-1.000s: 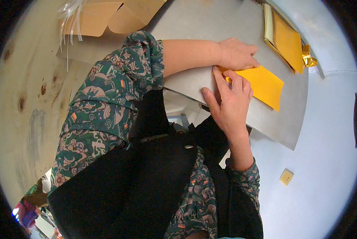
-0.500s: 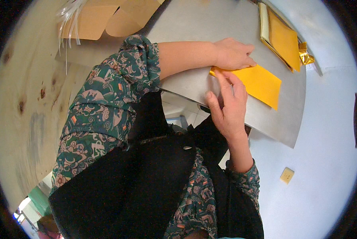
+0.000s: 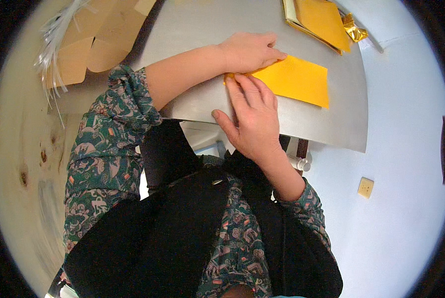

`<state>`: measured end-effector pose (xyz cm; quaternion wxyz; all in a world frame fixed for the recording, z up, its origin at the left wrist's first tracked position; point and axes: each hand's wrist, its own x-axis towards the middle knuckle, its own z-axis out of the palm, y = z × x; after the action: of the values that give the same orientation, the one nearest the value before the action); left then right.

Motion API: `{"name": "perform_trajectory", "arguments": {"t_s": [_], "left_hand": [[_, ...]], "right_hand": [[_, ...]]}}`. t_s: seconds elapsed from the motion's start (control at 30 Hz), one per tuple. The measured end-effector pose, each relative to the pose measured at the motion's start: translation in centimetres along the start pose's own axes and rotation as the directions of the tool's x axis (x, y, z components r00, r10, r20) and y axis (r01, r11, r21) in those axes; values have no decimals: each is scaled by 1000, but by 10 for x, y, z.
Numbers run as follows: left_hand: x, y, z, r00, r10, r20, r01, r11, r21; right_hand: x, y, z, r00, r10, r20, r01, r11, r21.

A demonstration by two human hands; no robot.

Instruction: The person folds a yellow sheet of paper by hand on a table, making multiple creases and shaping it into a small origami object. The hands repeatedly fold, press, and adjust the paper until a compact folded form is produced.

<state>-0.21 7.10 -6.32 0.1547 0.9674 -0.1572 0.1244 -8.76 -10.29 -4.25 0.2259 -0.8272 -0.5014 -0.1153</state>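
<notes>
A yellow sheet of paper (image 3: 299,82), seemingly folded, lies on the grey metal tabletop (image 3: 192,30). My left hand (image 3: 249,52) reaches across from the left and rests along the sheet's far edge. Its fingers are bent but apart, and two of the tips point right, one touching the paper. Nearer to me, my right hand (image 3: 254,111) lies palm down with fingers stretched over the sheet's left end. The thumb stands well out to the side, off the paper. Both hands hide that left end in part.
A stack of yellow paper (image 3: 322,22) lies at the far right, beside a crumpled shiny gold wrapper (image 3: 354,29). Brown cardboard (image 3: 105,42) and white plastic strips (image 3: 51,49) are at the far left. A wall socket (image 3: 365,187) is on the right wall.
The whole view has shifted, so table and paper sit further left and look turned. My right hand's fingers now lie flatter on the sheet; my left hand keeps its place along the far edge.
</notes>
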Motion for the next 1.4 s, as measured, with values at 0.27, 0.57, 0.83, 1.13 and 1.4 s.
{"name": "perform_trajectory", "arguments": {"t_s": [0.27,0.57,0.83,1.13,1.4], "left_hand": [[-3,4,-13,1000,18,9,-19,997,77],[4,-1,-5,995,-17,97,26,995,-94],[12,1,-4,991,4,134,10,994,-109],[3,19,9,996,-68,-48,60,985,-160],[-5,25,-3,995,-84,-54,79,993,-89]], "right_hand": [[-2,-4,-4,1000,7,21,-8,999,47],[3,-3,-5,997,-46,62,44,998,34],[6,-7,-11,992,-37,120,43,998,-48],[-10,12,-10,995,-4,95,-16,978,209],[-11,27,-24,984,10,177,-29,994,105]]}}
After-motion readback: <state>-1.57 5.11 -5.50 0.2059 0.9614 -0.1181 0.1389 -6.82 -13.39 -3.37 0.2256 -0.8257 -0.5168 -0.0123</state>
